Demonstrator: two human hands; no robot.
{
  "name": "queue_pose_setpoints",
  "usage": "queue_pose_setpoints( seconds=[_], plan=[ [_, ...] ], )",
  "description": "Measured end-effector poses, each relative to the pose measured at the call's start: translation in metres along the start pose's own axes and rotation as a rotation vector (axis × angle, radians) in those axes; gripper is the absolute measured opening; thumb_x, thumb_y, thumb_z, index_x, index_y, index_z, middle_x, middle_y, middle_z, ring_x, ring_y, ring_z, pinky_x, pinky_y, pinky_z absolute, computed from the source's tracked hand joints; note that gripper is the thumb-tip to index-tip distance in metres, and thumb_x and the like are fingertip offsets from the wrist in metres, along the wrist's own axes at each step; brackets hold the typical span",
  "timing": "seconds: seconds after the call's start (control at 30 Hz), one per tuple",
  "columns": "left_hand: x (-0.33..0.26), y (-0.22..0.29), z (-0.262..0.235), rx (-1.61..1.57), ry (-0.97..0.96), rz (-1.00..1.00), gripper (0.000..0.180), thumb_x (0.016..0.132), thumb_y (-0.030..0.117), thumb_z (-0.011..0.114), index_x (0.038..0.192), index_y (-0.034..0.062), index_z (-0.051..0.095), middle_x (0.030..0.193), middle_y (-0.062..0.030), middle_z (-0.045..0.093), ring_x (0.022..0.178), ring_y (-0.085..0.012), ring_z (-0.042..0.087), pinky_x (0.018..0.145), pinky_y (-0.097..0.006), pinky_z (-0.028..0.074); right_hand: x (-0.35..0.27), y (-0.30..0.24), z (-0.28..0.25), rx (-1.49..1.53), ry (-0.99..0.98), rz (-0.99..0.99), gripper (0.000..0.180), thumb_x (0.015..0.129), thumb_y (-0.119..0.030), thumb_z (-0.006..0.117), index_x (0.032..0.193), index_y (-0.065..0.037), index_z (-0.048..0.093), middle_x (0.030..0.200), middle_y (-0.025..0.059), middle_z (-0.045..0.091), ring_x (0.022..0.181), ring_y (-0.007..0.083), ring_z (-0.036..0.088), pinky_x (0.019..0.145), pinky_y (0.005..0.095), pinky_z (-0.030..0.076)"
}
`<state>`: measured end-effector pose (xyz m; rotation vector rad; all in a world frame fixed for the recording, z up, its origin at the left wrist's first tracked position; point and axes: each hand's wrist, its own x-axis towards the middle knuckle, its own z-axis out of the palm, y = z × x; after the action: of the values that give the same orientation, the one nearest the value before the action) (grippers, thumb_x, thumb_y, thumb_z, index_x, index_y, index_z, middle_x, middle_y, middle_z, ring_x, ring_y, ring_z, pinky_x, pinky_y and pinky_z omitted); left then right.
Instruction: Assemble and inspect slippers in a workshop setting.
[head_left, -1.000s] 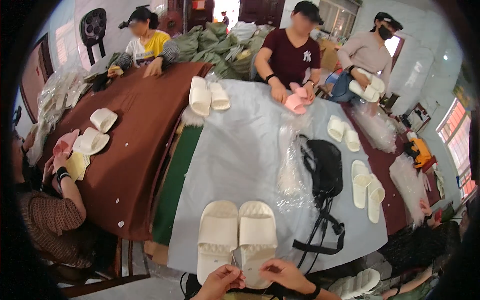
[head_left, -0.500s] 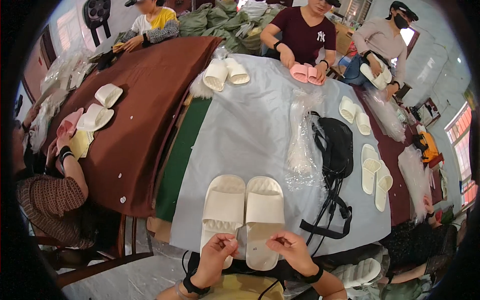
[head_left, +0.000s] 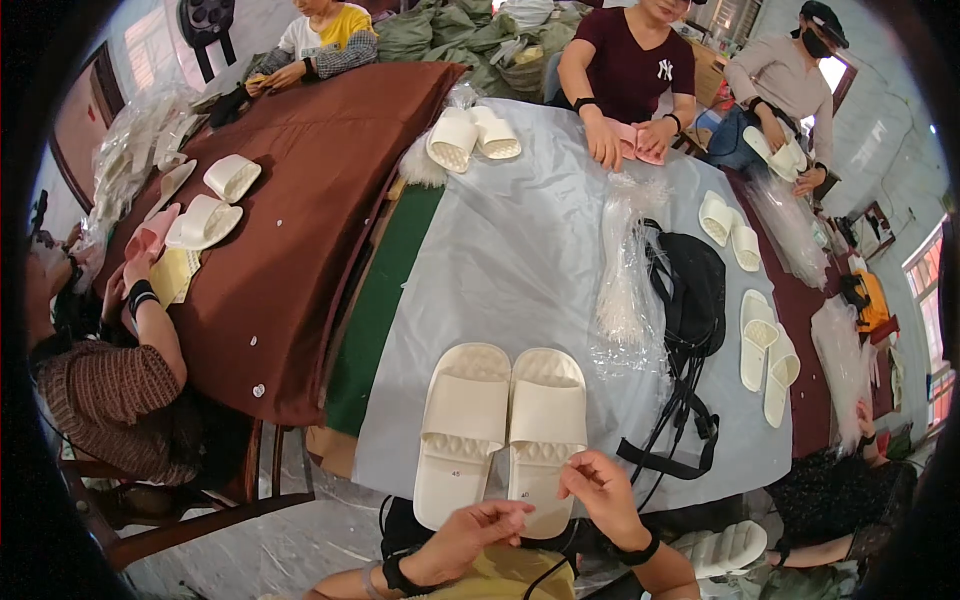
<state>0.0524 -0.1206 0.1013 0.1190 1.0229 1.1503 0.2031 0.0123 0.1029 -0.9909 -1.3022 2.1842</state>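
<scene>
A pair of cream slide slippers (head_left: 500,425) lies side by side at the near edge of the pale grey table cover (head_left: 520,250). My left hand (head_left: 480,528) hovers just below the heels with fingers pinched together, holding nothing that I can make out. My right hand (head_left: 600,488) rests at the heel of the right slipper, fingertips touching its edge. Small stickers show on both heels.
A black strap bag (head_left: 690,300) and a heap of clear plastic bags (head_left: 625,270) lie right of the slippers. More cream slipper pairs (head_left: 765,350) sit along the right side and far end (head_left: 470,135). Several other people work around the tables; a brown cloth (head_left: 300,200) covers the left table.
The view has tilted down and closer to the slippers. Both my hands have come up from the lower edge to the slipper heels.
</scene>
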Motion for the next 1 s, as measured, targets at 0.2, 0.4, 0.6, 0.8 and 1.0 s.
queue_pose_setpoints(
  seconds=[0.2, 0.4, 0.6, 0.8, 1.0],
  plan=[
    [0.045, -0.009, 0.002, -0.385, -0.114, -0.346, 0.018, 0.091, 0.022, 0.049, 0.095, 0.0056, 0.053, 0.073, 0.0013, 0.050, 0.068, -0.0109, 0.049, 0.061, -0.024, 0.040, 0.026, -0.029, -0.021, -0.388, 0.316, -0.297, 0.011, 0.083, -0.008, 0.058, 0.089, 0.000, 0.054, 0.078, 0.0023, 0.056, 0.068, 0.0097, 0.051, 0.069, 0.0215, 0.042],
    [0.101, 0.003, 0.005, -0.247, 0.040, -0.112, 0.012, 0.090, 0.020, 0.049, 0.092, 0.0090, 0.049, 0.078, 0.0004, 0.053, 0.066, -0.0117, 0.052, 0.059, -0.025, 0.040, 0.109, -0.058, -0.025, -0.920, 0.094, -0.554, 0.016, 0.079, -0.011, 0.060, 0.090, 0.000, 0.057, 0.083, 0.0076, 0.061, 0.071, 0.0148, 0.056, 0.066, 0.0270, 0.044],
    [0.108, -0.004, 0.018, -0.256, 0.104, -0.005, 0.010, 0.090, 0.020, 0.049, 0.096, 0.0121, 0.049, 0.084, 0.0022, 0.056, 0.064, -0.0109, 0.053, 0.054, -0.023, 0.038, 0.160, -0.028, -0.056, -0.977, -0.312, -0.046, 0.021, 0.083, -0.021, 0.057, 0.089, -0.001, 0.058, 0.079, 0.0032, 0.058, 0.070, 0.0115, 0.051, 0.067, 0.0263, 0.042],
    [0.106, 0.005, 0.025, -0.202, 0.184, -0.077, 0.008, 0.089, 0.019, 0.050, 0.093, 0.0122, 0.052, 0.085, 0.0028, 0.058, 0.061, -0.0078, 0.048, 0.049, -0.021, 0.033, 0.164, -0.038, -0.044, -1.086, -0.356, 0.020, 0.024, 0.083, -0.025, 0.054, 0.090, -0.002, 0.059, 0.079, 0.0010, 0.057, 0.074, 0.0103, 0.050, 0.066, 0.0249, 0.041],
    [0.108, 0.008, 0.023, -0.148, 0.133, -0.058, 0.009, 0.089, 0.017, 0.049, 0.091, 0.0093, 0.052, 0.078, 0.0022, 0.055, 0.061, -0.0088, 0.045, 0.049, -0.022, 0.035, 0.167, -0.047, -0.042, -0.887, -0.391, 0.183, 0.026, 0.080, -0.026, 0.055, 0.090, -0.003, 0.060, 0.080, 0.0025, 0.059, 0.071, 0.0107, 0.050, 0.062, 0.0249, 0.040]
  ],
)
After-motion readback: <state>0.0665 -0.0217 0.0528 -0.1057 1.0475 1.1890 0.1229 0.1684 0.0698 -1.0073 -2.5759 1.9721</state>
